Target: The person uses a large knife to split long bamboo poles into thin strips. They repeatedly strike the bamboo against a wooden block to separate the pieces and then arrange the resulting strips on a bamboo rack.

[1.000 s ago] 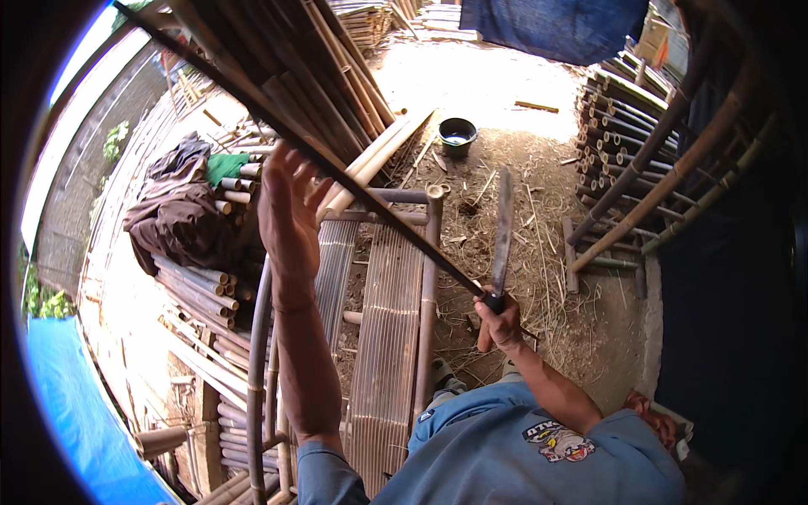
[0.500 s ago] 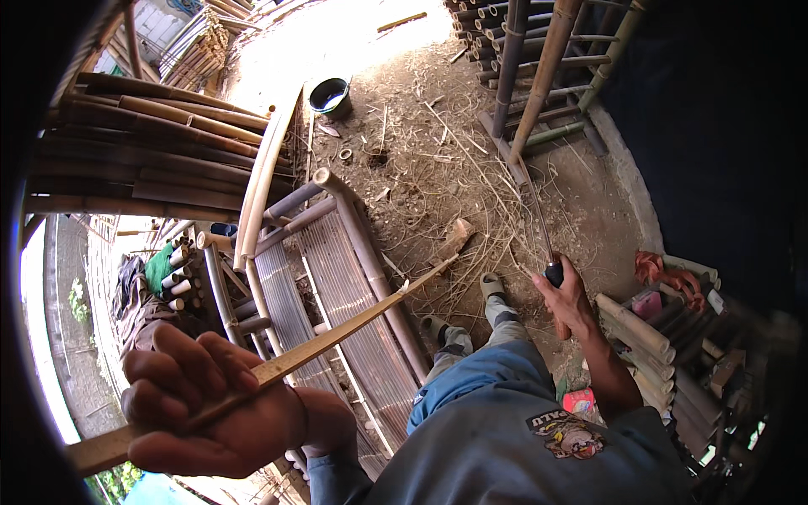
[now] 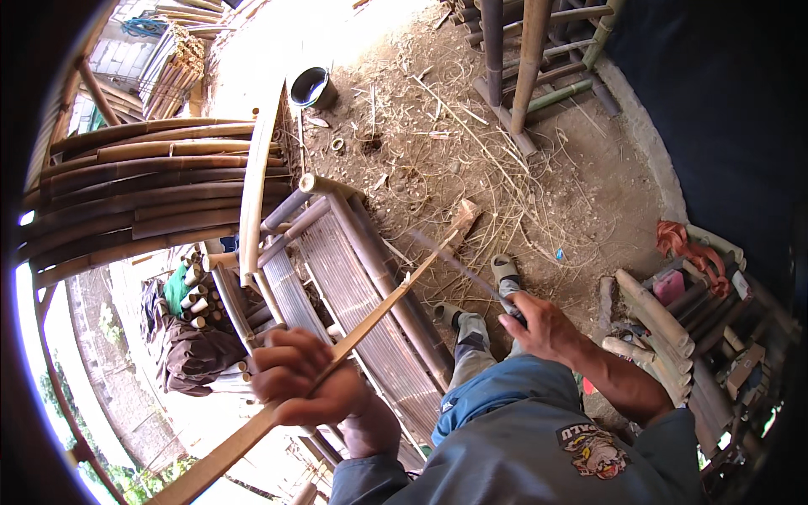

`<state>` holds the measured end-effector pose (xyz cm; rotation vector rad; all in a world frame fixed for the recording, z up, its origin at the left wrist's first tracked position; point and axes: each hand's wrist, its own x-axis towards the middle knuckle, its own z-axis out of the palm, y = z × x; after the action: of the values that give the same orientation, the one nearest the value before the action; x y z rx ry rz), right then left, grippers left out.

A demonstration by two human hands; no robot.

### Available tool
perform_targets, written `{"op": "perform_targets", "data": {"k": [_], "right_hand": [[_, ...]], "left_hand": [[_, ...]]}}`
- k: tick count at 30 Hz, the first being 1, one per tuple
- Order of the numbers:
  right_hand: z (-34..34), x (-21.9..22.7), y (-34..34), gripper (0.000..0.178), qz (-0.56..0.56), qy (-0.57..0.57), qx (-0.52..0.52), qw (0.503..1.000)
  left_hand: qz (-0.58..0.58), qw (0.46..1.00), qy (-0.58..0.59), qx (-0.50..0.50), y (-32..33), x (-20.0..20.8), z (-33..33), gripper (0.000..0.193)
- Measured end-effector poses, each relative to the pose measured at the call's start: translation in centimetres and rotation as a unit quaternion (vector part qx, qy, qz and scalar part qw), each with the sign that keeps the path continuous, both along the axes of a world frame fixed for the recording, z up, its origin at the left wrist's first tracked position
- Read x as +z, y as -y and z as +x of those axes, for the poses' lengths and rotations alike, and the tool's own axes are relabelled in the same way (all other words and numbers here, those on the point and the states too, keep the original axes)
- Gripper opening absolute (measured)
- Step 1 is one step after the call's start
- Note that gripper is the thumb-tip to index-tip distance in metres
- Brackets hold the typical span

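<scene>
Single head-worn fisheye view, looking steeply down, close over the hands [image 3: 320, 383]

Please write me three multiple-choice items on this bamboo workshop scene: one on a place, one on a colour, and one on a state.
1. Where is the round bucket?
A. on the ground beyond the slatted bamboo frame
B. in the left hand
C. on the stacked poles

2. What colour is the person's shirt?
A. red
B. blue-grey
C. yellow

3. What is the left hand doing?
A. lying flat and open
B. pointing
C. gripping a long bamboo strip

Answers: 1 A, it stands on dirt past the frame's far end. 2 B, the cloth is blue-grey. 3 C, the fingers wrap round the strip, while the right hand holds a knife.
</scene>
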<state>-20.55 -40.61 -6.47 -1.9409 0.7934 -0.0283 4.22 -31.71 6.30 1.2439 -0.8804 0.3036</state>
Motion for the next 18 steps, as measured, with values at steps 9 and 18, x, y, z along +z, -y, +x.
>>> {"op": "perform_targets", "data": {"k": [9, 18], "right_hand": [[7.7, 0.1, -0.3, 0.021, -0.089, 0.099, 0.078, 0.988], [9.2, 0.0, 0.2, 0.017, -0.117, 0.208, 0.037, 0.970]], "left_hand": [[-0.089, 0.992, 0.019, -0.086, 3.4, -2.1, -2.9, 0.054], [-0.091, 0.992, 0.016, -0.080, 5.5, -2.4, -2.2, 0.052]]}}
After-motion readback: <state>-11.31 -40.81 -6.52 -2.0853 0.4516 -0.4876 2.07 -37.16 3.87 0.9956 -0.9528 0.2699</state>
